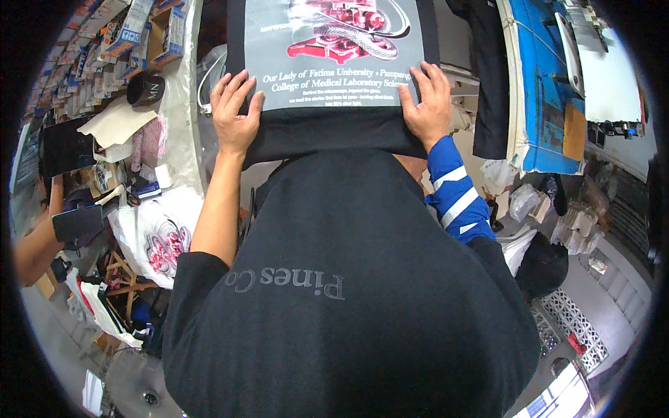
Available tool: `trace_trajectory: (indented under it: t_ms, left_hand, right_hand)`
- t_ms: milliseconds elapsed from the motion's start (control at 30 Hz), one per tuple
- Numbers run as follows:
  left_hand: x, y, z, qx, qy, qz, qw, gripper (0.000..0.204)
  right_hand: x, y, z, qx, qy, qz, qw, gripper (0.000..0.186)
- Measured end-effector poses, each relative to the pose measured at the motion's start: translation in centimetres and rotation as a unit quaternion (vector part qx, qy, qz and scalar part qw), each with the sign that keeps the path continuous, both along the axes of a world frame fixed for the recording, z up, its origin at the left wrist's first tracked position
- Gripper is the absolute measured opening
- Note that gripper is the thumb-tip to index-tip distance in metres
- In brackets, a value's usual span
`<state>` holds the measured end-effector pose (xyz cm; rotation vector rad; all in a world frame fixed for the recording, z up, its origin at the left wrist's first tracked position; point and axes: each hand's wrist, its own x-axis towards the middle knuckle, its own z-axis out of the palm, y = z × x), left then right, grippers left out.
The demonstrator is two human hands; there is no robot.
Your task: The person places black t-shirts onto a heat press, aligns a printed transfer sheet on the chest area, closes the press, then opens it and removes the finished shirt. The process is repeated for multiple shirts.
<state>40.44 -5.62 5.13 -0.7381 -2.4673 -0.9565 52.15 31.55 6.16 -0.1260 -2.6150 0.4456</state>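
Observation:
A black garment [320, 127] lies stretched across a support at the top of the view, bearing a grey printed panel [341, 49] with a pink machine graphic and white lettering. My left hand [235, 115] rests on the panel's lower left edge and the black fabric, thumb and fingers apart. My right hand [425, 111] lies on the lower right edge, its fingers also apart, with a blue white-striped sleeve [453, 191] below it. Both hands look open. Whatever supports the garment is hidden beneath it. My own black shirt fills the lower middle.
At left, a cluttered bench holds boxes [164, 38], a black mug [144, 89] and a white printed shirt [150, 237]; another person's arm [38, 254] is beside a dark phone [77, 223]. At right stand a blue board [536, 83] and plastic-wrapped bundles [578, 230].

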Motion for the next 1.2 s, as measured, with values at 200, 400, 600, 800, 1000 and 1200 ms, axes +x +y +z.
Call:
trace_trajectory:
  t_ms: [200,400,600,800,1000,1200]
  left_hand:
    - [0.0,0.0,0.0,-0.001,-0.005,0.000,1.000,0.031]
    - [0.0,0.0,0.1,-0.009,-0.003,0.000,1.000,0.030]
    - [0.0,0.1,0.5,-0.003,-0.007,-0.003,1.000,0.029]
    - [0.2,0.5,1.4,-0.039,-0.043,-0.005,0.998,0.032]
    - [-5.5,0.6,3.9,-0.030,-0.151,0.022,0.988,0.023]
    - [-18.8,1.1,0.0,0.190,-0.324,0.070,0.924,0.037]
  right_hand:
    - [-0.1,0.0,0.0,0.001,-0.001,-0.001,1.000,0.043]
    - [-0.1,0.0,0.2,-0.001,-0.003,-0.004,1.000,0.042]
    - [-0.1,0.0,0.2,-0.008,-0.004,-0.002,1.000,0.042]
    - [0.0,-0.4,0.9,-0.021,-0.020,-0.008,1.000,0.041]
    - [-4.1,4.0,1.6,-0.054,0.011,-0.074,0.996,0.024]
    - [-16.1,12.4,-0.2,-0.238,0.018,-0.163,0.957,0.026]
